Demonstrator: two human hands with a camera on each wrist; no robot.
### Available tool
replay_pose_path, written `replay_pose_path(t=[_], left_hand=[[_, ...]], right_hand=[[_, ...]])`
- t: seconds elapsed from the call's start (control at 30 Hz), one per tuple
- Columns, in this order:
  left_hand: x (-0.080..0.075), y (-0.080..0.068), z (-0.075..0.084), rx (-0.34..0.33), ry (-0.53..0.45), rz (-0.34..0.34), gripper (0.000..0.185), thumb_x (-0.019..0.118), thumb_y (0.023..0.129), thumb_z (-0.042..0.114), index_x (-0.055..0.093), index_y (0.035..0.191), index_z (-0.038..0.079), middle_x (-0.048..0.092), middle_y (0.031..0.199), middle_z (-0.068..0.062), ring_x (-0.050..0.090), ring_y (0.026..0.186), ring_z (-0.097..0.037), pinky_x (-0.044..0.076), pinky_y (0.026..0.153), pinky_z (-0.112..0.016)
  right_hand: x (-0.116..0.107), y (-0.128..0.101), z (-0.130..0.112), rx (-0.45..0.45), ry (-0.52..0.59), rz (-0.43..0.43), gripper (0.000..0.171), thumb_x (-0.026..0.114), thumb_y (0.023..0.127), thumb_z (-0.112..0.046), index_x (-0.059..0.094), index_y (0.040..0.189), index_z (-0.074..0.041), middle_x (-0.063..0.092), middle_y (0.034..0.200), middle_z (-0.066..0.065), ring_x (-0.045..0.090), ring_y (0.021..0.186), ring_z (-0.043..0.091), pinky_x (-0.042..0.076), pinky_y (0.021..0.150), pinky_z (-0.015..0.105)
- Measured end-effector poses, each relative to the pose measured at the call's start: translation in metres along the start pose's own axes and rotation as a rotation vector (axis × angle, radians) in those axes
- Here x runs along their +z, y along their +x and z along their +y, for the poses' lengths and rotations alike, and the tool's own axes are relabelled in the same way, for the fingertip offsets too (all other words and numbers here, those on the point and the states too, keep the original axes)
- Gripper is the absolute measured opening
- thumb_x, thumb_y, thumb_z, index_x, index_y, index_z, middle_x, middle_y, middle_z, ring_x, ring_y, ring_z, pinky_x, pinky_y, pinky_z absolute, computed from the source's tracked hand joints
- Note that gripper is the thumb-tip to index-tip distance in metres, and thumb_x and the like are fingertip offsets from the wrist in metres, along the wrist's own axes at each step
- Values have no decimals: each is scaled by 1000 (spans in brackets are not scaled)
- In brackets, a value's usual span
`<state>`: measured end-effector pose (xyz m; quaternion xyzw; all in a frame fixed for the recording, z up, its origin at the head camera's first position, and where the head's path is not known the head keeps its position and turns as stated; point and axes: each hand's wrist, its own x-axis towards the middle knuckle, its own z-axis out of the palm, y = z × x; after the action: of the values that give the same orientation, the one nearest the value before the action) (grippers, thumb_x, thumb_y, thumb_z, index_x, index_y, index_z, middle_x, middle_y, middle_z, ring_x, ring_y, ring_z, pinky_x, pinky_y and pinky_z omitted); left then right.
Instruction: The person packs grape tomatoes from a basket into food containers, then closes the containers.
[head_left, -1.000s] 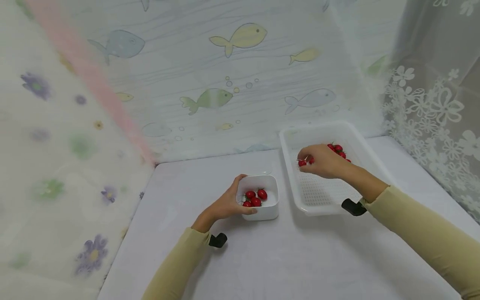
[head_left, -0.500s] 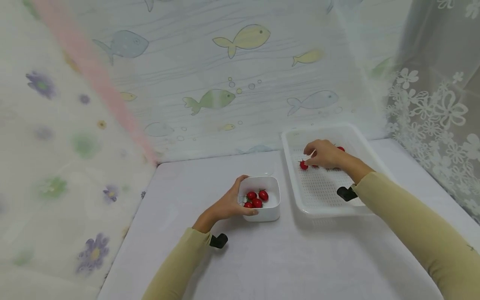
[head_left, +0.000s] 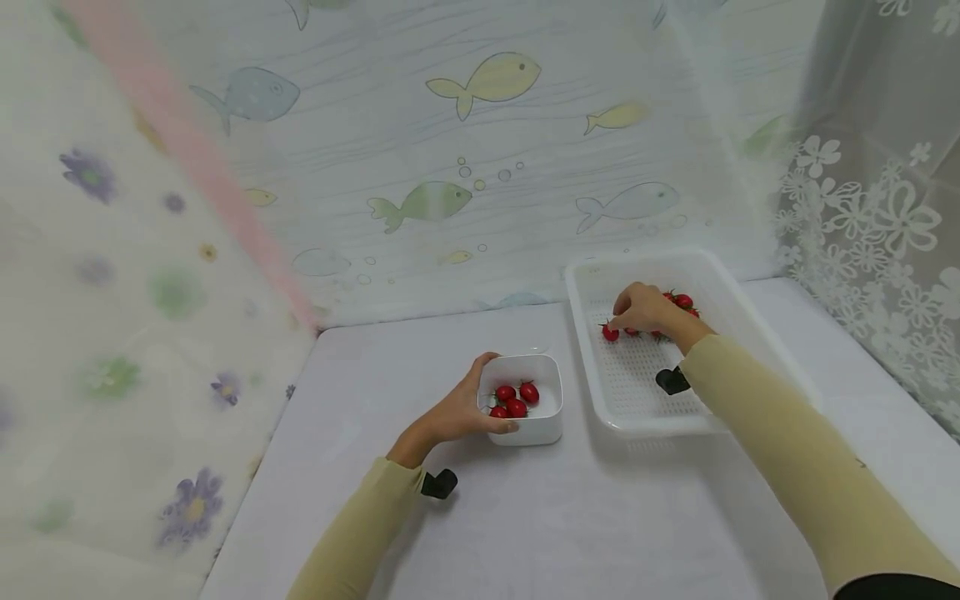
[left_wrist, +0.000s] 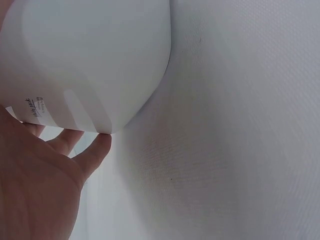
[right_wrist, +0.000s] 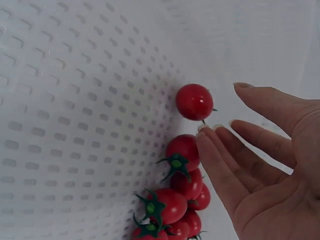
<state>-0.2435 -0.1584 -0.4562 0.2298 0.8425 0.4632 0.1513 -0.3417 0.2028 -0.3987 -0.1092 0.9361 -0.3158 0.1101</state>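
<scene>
Fish-print curtain [head_left: 465, 150], perhaps floral lace [head_left: 870, 208]

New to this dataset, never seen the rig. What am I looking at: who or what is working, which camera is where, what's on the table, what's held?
There is no robot here: a person in tan sleeves works with bare hands. The wide picture comes from a camera on the head, looking down. The other two come from cameras strapped to each wrist.

On the white table stand a small white bowl holding a few cherry tomatoes, and a perforated white tray with more tomatoes.

The left hand grips the bowl's side; its wrist view shows the bowl's wall close up. The right hand reaches into the tray with straight fingers beside a lone tomato. It holds nothing yet.
</scene>
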Motion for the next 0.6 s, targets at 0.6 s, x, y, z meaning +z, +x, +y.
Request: replay_pose_path(t=[0.6], left_hand=[[0, 0, 0, -14, 28, -3, 111, 89, 76, 37, 16, 158, 22, 43, 147, 2, 41, 137, -19, 38, 114, -54]], right_hand=[[22, 18, 4, 166, 14, 68, 37, 72, 91, -20, 61, 104, 13, 68, 96, 26, 68, 81, 31, 60, 77, 41]])
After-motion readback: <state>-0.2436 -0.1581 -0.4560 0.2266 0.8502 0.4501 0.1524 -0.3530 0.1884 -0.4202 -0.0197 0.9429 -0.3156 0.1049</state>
